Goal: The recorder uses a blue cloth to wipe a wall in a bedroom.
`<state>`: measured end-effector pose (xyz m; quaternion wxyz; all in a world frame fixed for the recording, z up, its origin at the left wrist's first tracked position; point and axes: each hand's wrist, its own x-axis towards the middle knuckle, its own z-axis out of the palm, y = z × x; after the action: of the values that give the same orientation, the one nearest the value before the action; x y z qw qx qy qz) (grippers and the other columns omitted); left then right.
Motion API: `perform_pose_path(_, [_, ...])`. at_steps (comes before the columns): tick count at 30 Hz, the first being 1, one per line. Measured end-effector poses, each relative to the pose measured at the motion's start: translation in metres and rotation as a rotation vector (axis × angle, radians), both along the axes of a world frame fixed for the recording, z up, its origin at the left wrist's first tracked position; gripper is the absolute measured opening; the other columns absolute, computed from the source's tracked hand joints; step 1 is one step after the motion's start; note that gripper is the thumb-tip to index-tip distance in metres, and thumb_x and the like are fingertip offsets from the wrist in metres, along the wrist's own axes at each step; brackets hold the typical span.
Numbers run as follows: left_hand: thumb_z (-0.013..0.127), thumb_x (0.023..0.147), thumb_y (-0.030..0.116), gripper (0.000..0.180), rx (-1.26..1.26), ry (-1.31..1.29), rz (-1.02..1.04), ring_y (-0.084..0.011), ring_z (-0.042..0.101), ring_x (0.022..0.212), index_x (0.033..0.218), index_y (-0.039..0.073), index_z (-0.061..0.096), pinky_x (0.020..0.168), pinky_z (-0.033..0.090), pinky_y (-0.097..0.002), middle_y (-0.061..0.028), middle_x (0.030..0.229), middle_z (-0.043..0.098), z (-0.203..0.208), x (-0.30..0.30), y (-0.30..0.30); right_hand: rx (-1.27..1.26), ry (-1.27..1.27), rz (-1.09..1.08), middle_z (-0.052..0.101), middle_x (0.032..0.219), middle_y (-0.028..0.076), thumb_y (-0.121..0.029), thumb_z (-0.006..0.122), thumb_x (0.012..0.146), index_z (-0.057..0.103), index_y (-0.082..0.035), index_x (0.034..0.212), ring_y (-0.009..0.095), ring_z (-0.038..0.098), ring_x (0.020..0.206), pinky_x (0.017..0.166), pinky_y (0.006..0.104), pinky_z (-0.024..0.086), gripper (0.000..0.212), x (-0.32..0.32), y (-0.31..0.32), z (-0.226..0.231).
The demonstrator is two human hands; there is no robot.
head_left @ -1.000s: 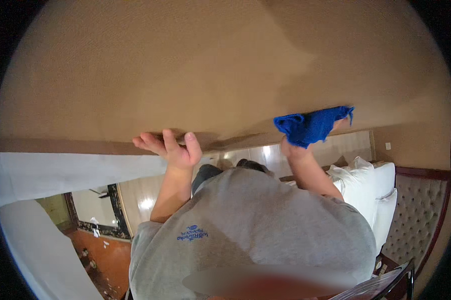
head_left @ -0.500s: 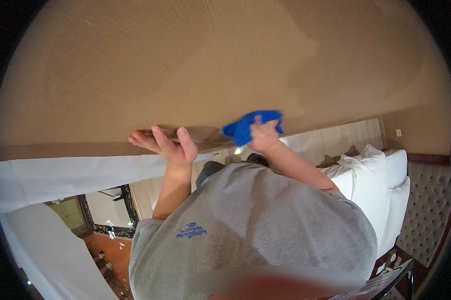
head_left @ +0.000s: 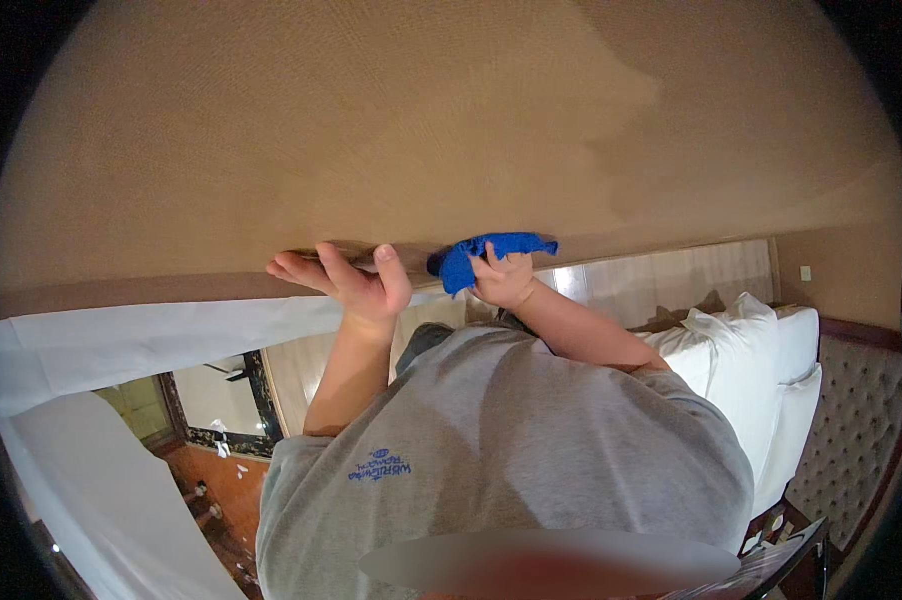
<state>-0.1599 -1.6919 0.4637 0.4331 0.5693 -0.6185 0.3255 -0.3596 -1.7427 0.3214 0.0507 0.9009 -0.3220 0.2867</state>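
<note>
The right hand (head_left: 506,279) is holding a blue cloth (head_left: 516,243) against the lower part of a brown wall (head_left: 371,120), its grip pinching the bunched fabric under bent fingers. To its left, the left hand (head_left: 361,288) is facing the same wall with its grip spread, holding nothing. A grey shirt (head_left: 591,440) is covering the torso; white bedding (head_left: 746,350) is lying beside a tufted headboard (head_left: 856,430) at right.

The left hand (head_left: 359,290) is up at the brown wall (head_left: 421,130), fingers spread; near it, the right hand (head_left: 508,283) holds a blue cloth (head_left: 519,242) there. Over yonder, white bedding (head_left: 741,345) sits by a tufted headboard (head_left: 849,425).
</note>
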Motion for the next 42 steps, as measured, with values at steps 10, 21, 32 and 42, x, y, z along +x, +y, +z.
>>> perform_pose_path(10, [0.063,0.083,0.032,0.082,0.085,-0.105,0.014,-0.0428,-0.013,0.144,0.151,0.011,0.022,0.111,-0.008,-0.0588,-0.0231,0.157,-0.004,-0.018,0.015,0.013,-0.129,-0.119,-0.489,0.065,0.101,0.012,-0.031,0.066,0.073,0.068,-0.017,0.095,0.038,0.054,0.105,0.097,0.0610,0.031,0.026,-0.031,-0.020,0.071])
perform_pose_path(21, [0.062,0.082,0.036,0.071,0.001,-0.111,-0.053,-0.0437,-0.011,0.144,0.147,0.019,0.036,0.111,-0.013,-0.0572,-0.0193,0.158,0.005,-0.032,0.019,0.001,0.136,0.140,-0.438,0.039,0.140,0.025,-0.043,0.074,0.064,0.053,-0.007,0.126,0.052,0.035,0.126,0.103,0.0679,0.026,0.074,0.029,0.028,-0.006])
perform_pose_path(32, [0.064,0.080,0.029,0.051,0.281,0.122,-0.370,-0.0382,0.015,0.144,0.130,0.016,0.058,0.112,0.006,-0.0585,-0.0143,0.153,0.031,-0.016,0.025,0.050,-0.067,-0.558,-0.393,0.032,0.143,0.029,-0.018,0.069,0.076,0.022,0.005,0.145,0.052,0.022,0.135,0.115,0.0531,0.011,0.087,0.029,0.001,0.133])
perform_pose_path(42, [0.066,0.074,0.006,0.024,0.455,0.321,-0.817,-0.0312,0.061,0.080,0.097,0.004,0.064,0.071,0.048,-0.0414,-0.0133,0.091,0.062,-0.021,0.020,0.090,-0.175,-0.212,-0.088,0.010,0.151,0.035,-0.044,0.070,0.065,0.049,-0.016,0.139,0.061,0.011,0.134,0.106,0.0687,0.005,0.082,0.102,0.040,0.166])
